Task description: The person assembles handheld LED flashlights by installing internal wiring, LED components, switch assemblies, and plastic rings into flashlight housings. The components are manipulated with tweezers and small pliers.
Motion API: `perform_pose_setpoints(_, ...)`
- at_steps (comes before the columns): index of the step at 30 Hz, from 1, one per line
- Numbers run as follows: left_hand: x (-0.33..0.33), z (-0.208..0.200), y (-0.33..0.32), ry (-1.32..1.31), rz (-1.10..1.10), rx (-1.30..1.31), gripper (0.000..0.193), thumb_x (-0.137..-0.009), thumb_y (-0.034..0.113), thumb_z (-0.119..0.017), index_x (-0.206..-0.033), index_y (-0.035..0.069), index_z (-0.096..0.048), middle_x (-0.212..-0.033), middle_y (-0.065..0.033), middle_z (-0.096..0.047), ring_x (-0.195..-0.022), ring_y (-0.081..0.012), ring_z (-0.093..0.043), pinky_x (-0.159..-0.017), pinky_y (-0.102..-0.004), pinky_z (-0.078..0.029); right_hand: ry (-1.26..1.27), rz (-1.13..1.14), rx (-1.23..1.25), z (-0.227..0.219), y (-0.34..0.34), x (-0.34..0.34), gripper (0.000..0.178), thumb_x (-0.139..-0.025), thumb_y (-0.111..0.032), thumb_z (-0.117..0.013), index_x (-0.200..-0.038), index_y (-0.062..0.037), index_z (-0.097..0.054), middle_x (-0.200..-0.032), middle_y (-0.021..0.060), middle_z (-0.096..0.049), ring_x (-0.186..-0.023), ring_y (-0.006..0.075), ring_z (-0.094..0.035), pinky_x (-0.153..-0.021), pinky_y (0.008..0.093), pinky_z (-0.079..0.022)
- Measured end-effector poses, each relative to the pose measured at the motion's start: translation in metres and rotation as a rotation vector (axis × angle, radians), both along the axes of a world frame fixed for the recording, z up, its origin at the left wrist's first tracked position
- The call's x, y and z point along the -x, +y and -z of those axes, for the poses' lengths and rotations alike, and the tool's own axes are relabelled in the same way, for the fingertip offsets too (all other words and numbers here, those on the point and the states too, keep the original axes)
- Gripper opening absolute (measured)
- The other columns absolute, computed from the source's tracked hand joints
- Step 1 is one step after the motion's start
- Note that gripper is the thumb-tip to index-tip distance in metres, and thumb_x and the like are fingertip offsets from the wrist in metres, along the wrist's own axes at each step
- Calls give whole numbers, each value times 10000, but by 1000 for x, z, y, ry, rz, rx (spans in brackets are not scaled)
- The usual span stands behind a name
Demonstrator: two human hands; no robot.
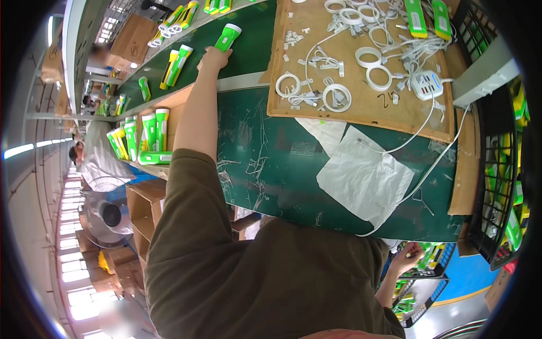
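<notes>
My left arm reaches across to the far green belt, where my left hand (pixel 214 57) is closed round the lower end of a green flashlight (pixel 227 38) with a white head. The flashlight's head points away from me, over the belt. Down at my right side, my right hand (pixel 407 259) is at a black crate (pixel 449 261) of green and yellow flashlights. Its fingers are curled, and what they hold is too small to make out. Two more flashlights (pixel 176 66) lie side by side on the belt, left of my left hand.
A wooden board (pixel 361 110) holds white cable rings, charging leads and a white multi-port charger (pixel 427 85). White sheets (pixel 370 175) lie on the green bench (pixel 254 186). An open carton (pixel 179 110) of flashlights stands at left, a black crate (pixel 488 169) at right.
</notes>
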State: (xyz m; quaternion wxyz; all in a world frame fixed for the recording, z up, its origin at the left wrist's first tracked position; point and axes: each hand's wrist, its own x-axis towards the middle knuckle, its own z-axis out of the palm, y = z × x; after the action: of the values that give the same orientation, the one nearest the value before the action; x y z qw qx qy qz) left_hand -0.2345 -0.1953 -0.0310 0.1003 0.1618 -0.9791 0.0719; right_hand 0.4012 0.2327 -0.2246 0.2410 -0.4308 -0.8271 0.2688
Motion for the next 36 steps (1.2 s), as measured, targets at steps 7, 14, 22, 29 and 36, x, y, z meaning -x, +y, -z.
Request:
perform_pose_setpoints(7, -54, -42, 59, -20, 447, -1057, 556, -836, 488, -594, -1094, 1, -523, -901, -122, -631, -733, -240, -637, -680, -360, -513, 319, -516, -304, -110, -27, 47, 243, -851, 88, -520, -898, -80, -353, -902, 146, -571, -688, 228, -516, -618, 323, -405)
perform_pose_setpoints(14, -150, -62, 139, -481, 684, -2335, 556, -890, 592, -429, -1088, 82, -531, -886, -69, -574, -642, -194, -562, -545, -339, -478, 660, -891, -180, -200, -42, 154, 320, -811, -138, -647, -877, -130, -334, -818, 75, -476, -648, 197, -436, -533, 316, -338)
perform_pose_setpoints(22, -188, -46, 173, -751, 523, -2398, 628, -920, 617, -369, -1220, 77, -479, -959, -49, -578, -743, -158, -582, -596, -362, -503, 579, -910, 595, -253, -61, 319, 224, -956, -214, -459, -1082, -34, -417, -807, -5, -406, -704, 83, -364, -606, 221, -313)
perform_pose_setpoints(29, -216, -46, 185, -618, 321, -2272, 522, -939, 555, -407, -1063, 64, -533, -906, -80, -609, -611, -168, -595, -506, -334, -499, 624, -833, 509, -206, -83, 341, 233, -990, -201, -438, -1043, 8, -526, -806, 30, -537, -566, 64, -462, -505, 207, -375)
perform_pose_setpoints(36, -214, -31, 188, -579, 370, -2266, 449, -934, 433, -520, -1141, 40, -457, -917, -100, -601, -655, -184, -612, -560, -337, -520, 371, -910, 503, -209, -89, 328, 125, -930, -107, -560, -1024, -26, -548, -674, 46, -619, -505, 96, -559, -472, 244, -443)
